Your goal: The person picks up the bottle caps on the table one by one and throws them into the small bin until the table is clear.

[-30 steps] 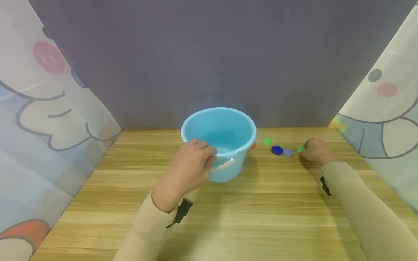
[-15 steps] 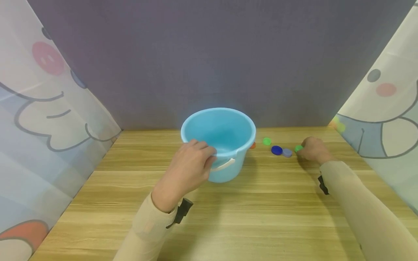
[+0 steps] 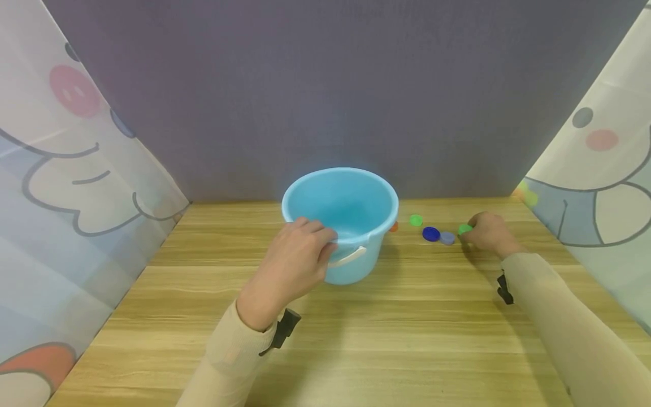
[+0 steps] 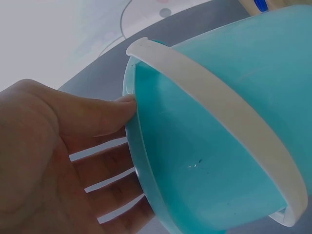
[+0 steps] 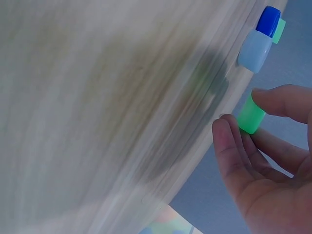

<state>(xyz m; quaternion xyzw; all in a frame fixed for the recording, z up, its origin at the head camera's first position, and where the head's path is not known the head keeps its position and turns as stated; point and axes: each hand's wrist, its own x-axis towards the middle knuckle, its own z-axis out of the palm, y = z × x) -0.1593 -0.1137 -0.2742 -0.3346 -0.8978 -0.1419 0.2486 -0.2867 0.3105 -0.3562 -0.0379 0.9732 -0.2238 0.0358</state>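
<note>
A light blue bucket (image 3: 356,263) stands on the wooden table, its white handle (image 4: 214,102) hanging down along the near side. My left hand (image 3: 295,260) grips the near rim; in the left wrist view its thumb lies on the outside and the fingers reach over the rim. At the right, my right hand (image 3: 490,233) pinches a green bottle cap (image 5: 251,114) between thumb and fingers, close over the table. Left of that hand lie a pale blue cap (image 3: 447,238) and a dark blue cap (image 3: 431,234), side by side.
Another green cap (image 3: 416,220) lies farther back, and an orange cap (image 3: 394,226) is partly hidden by the bucket. A dark grey partition (image 3: 346,102) closes off the table's (image 3: 407,339) far edge. Cartoon-printed curtains (image 3: 602,164) hang along both sides.
The green cap at my right fingertips has shifted slightly left and toward the back, and more of it shows. My left hand and the bucket have stayed in place.
</note>
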